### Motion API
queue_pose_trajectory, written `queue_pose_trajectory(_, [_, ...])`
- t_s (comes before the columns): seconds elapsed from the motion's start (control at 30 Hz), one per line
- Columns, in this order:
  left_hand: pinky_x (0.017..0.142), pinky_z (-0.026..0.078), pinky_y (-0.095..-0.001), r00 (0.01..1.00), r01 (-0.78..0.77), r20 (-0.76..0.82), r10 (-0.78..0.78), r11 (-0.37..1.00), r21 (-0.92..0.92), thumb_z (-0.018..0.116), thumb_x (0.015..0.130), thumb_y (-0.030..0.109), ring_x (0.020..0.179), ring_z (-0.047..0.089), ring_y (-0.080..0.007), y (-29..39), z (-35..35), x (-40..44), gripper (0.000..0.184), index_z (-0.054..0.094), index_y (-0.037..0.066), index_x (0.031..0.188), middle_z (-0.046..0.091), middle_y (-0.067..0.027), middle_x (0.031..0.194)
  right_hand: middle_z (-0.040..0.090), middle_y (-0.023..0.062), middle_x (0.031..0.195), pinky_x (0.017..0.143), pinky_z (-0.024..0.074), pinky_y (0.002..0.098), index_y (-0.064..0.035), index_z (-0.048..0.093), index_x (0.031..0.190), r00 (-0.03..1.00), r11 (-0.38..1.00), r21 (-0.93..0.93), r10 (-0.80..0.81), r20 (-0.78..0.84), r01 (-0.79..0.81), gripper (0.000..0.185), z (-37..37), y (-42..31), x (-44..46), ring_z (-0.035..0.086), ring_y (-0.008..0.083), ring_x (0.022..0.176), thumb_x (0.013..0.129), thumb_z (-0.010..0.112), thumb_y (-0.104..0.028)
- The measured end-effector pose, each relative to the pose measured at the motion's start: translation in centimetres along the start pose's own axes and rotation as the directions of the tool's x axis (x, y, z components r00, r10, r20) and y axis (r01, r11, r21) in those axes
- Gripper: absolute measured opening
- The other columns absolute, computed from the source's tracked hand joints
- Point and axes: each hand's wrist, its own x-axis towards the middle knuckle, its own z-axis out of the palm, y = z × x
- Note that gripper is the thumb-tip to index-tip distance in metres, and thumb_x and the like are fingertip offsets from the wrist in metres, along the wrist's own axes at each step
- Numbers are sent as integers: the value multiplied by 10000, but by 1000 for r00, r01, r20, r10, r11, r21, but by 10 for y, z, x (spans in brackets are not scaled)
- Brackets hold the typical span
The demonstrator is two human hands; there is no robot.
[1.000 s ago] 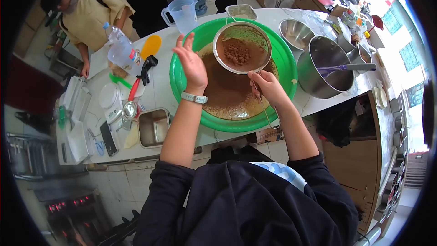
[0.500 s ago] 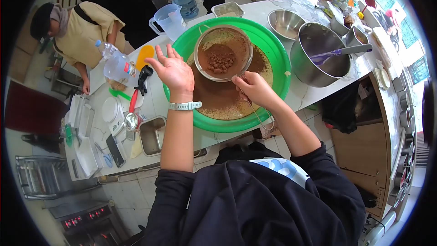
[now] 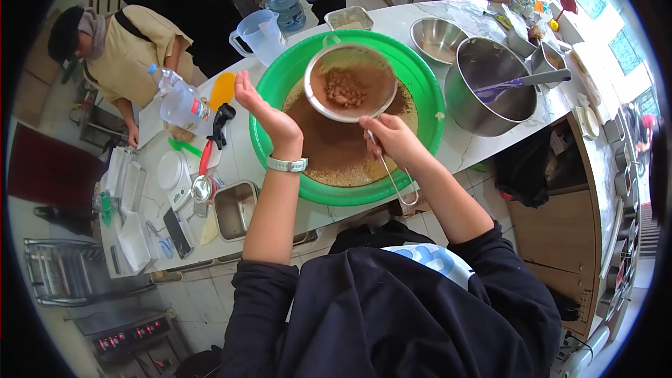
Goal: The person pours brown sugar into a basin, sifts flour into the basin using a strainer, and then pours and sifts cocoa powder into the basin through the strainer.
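My right hand (image 3: 393, 141) grips the wire handle of a round metal sieve (image 3: 351, 82) held over a large green basin (image 3: 428, 129). Brown lumps (image 3: 344, 91) lie in the sieve with fine brown powder around them. Below, brown powder (image 3: 325, 147) covers much of a pale, crumbly material in the basin. To the left of the sieve, my left hand (image 3: 271, 117) is raised above the basin's left rim, fingers stretched out and holding nothing. A pale watch strap circles that wrist.
Right of the basin stand a deep steel pot (image 3: 483, 98) with a purple-grey spatula (image 3: 521, 84) and a steel bowl (image 3: 439, 38). At left are a clear jug (image 3: 260, 36), a plastic bottle (image 3: 185, 106), a steel tray (image 3: 236, 208) and a white scale (image 3: 171, 175). Another person (image 3: 133, 49) stands at far left.
My left hand has turned from palm up to edge-on, with its fingers closer together. The sieve has shifted slightly right and is blurred at its rim.
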Motion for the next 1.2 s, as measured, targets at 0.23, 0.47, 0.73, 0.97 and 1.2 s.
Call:
queue_pose_trajectory(0.23, [1031,111,-412,959,-282,109,262,927,250,143,943,447,1255,214,-277,-5,7,-2,574,253,-20,1258,262,-170,1315,450,-4,538,414,399,227,-45,463,734,999,996,90,26,28,-29,296,4,4,1,453,90,442,903,487,-286])
queue_pose_trajectory(0.47, [1018,92,-433,952,-303,126,279,919,252,173,935,464,1231,219,-278,-6,7,-6,570,258,-16,1230,279,-166,1273,455,-7,567,424,406,237,-41,467,763,998,999,22,38,48,-39,269,-1,-6,-2,458,84,461,908,481,-267])
queue_pose_trajectory(0.73, [927,274,-331,958,-283,84,273,948,146,323,945,363,1102,374,-198,7,-9,9,403,393,7,1119,409,-119,1148,440,-4,530,396,374,233,-45,469,721,999,999,-31,-25,43,26,319,-15,-7,-1,439,90,432,898,503,-309])
queue_pose_trajectory(0.97, [403,318,-196,997,-31,-75,37,997,74,547,885,291,434,412,-48,50,-115,84,313,484,83,661,457,23,519,397,-2,512,383,361,240,-39,469,790,998,995,-78,69,14,-67,257,-25,-19,-9,370,83,393,878,543,-269])
queue_pose_trajectory(1.2, [415,352,-227,989,145,-121,-80,611,778,515,885,297,448,456,-69,-4,-306,134,298,576,34,758,509,-10,577,379,-6,485,371,347,227,-39,471,794,995,999,-47,21,-100,-26,244,-30,-19,-12,347,83,357,887,525,-258])
